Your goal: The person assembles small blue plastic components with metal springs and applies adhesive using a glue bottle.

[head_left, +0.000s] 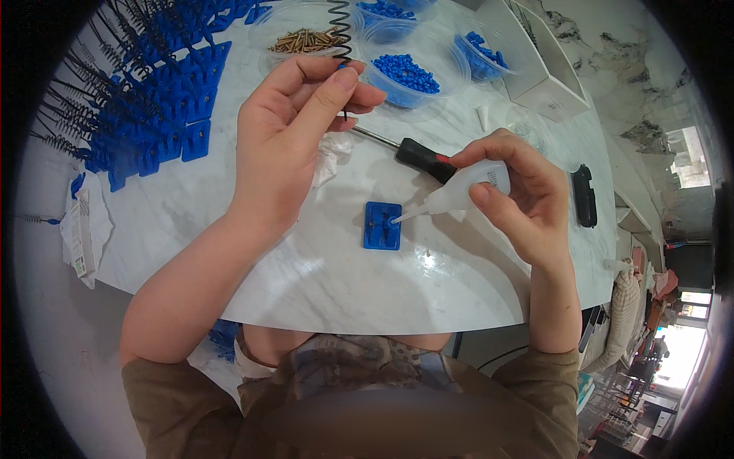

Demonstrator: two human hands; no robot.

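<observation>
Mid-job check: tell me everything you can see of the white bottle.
The white bottle looks like translucent plastic, with small dark print on its side and a body narrowing to a slim, pale nozzle. It is pinched between thumb and fingers of the right grip, tilted nozzle-down toward the left. The tip is at the small blue block; whether they touch, and how full it is, I can't tell.

A black coiled wire spring [339,27] runs off the top edge; the left hand [294,107] covers part of its lower end. The right hand [527,203] hides part of a translucent white squeeze bottle [462,191], its print too small to read. A steel-shafted, black-handled screwdriver [419,157] disappears behind that bottle. Whether the nozzle [413,212] touches the blue rectangular plastic block [382,242] is unclear.
</observation>
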